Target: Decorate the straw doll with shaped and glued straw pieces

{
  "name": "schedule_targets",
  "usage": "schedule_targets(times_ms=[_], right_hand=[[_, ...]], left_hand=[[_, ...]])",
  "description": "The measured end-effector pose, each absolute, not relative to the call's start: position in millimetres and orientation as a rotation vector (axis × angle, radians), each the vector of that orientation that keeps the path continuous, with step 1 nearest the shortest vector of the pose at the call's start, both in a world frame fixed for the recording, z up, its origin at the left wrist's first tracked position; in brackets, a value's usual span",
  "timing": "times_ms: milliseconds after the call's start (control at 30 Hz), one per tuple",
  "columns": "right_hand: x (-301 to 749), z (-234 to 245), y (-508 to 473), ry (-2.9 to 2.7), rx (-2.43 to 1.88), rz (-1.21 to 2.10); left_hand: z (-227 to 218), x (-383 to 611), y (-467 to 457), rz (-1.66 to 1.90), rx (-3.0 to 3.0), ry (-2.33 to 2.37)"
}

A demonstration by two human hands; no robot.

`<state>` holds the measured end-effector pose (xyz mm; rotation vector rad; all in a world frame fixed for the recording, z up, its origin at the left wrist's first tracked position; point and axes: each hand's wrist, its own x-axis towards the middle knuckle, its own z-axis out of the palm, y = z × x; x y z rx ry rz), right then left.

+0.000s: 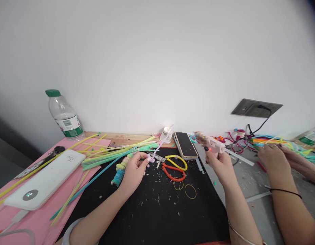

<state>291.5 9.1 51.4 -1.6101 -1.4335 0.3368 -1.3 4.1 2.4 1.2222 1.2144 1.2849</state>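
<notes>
My left hand (pixel 134 170) is closed around a small craft piece of wound blue and pale green pipe cleaner (pixel 119 173), and its fingertips pinch a thin pale purple strand (pixel 157 149) that rises to the right. My right hand (pixel 220 163) grips a pale pink hot glue gun (pixel 214 144) with a clear glue stick (pixel 240 157) sticking out of its back. Both hands hover over a black mat (pixel 157 211) littered with small scraps. Scissors with yellow and orange handles (pixel 174 166) lie on the mat between my hands.
Several neon pipe cleaners (pixel 113 151) fan across a pink sheet (pixel 24 221) beside a white power bank (pixel 45 180) and a green-capped bottle (pixel 64 117). A lit candle (pixel 166 133) and a phone (pixel 185 145) stand at the back. Another person's hands (pixel 273 158) sort pipe cleaners at the right.
</notes>
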Motion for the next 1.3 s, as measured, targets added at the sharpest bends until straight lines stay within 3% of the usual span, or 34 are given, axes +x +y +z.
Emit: schedule_targets(times_ms=[133,300,1300], right_hand=[[259.5,44.2,9.6,-1.461,-1.332,0.949],[228.1,29.6,2.3,-1.574,-1.205,1.216],[215.2,29.6,-7.3,-1.797,-1.205,1.172]], left_hand=[[1.5,-1.8,3.8,1.277,1.234,1.221],[2.9,-1.5,2.8,1.262,1.253,1.24],[-3.0,-0.5,1.5,1.266,1.278,1.216]])
